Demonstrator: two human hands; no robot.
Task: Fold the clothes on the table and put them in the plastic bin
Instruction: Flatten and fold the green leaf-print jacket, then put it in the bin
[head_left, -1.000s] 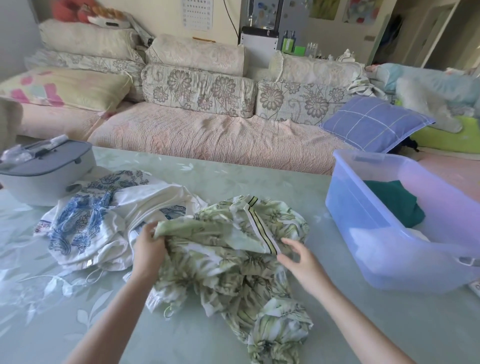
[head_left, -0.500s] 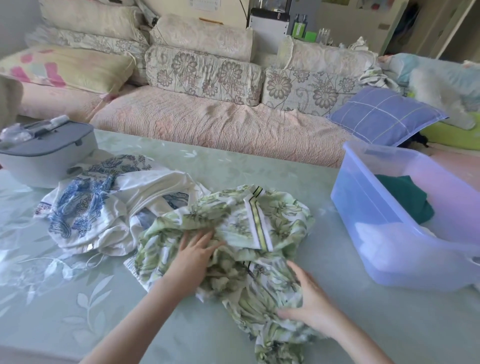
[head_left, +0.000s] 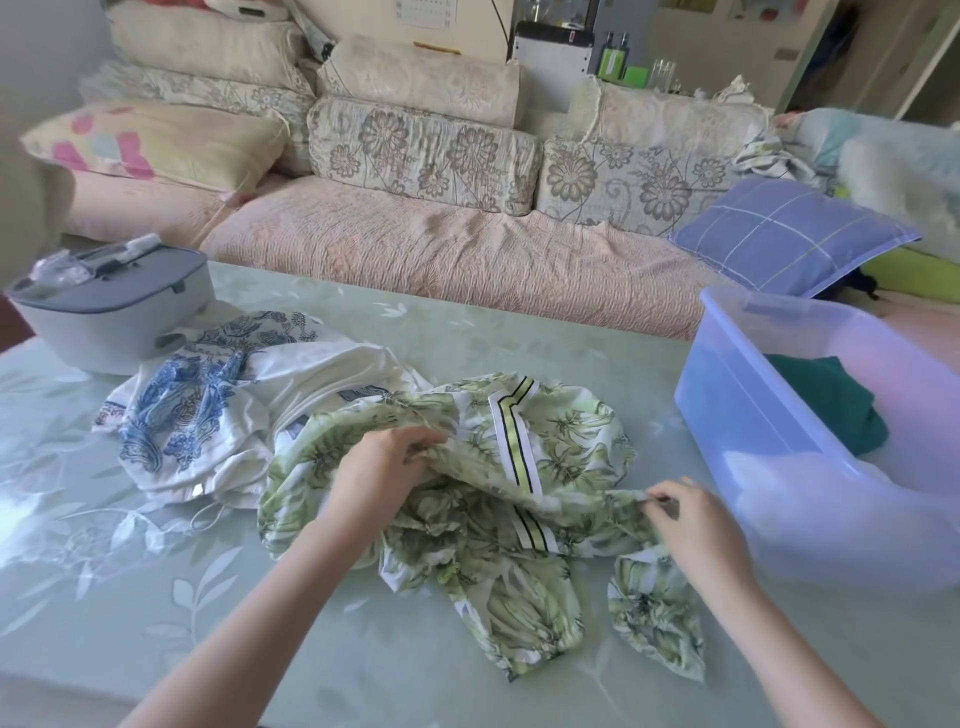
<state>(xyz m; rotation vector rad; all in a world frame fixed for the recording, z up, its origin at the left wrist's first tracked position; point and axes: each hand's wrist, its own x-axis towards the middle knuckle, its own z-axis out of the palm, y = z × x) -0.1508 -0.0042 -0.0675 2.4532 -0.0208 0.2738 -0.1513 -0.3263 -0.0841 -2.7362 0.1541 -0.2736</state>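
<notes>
A crumpled green leaf-print garment (head_left: 561, 441) with a striped placket lies in the middle of the table. My left hand (head_left: 382, 465) grips a fold of it near its upper left. My right hand (head_left: 691, 525) pinches its edge on the right side. A white garment with blue print (head_left: 208, 405) lies bunched to the left, partly under the green one. The translucent plastic bin (head_left: 743, 415) stands at the right, with dark green clothing (head_left: 826, 400) and something white inside.
The pale green leaf-patterned table (head_left: 130, 597) has a grey lidded box (head_left: 111, 306) at its far left corner. Behind the table runs a pink-covered sofa (head_left: 467, 249) with floral cushions and a purple checked pillow (head_left: 789, 234).
My left hand went from lying flat on the green garment to gripping a fold. My right hand moved up and right from the lower part and now pinches the right edge. The garment is more spread.
</notes>
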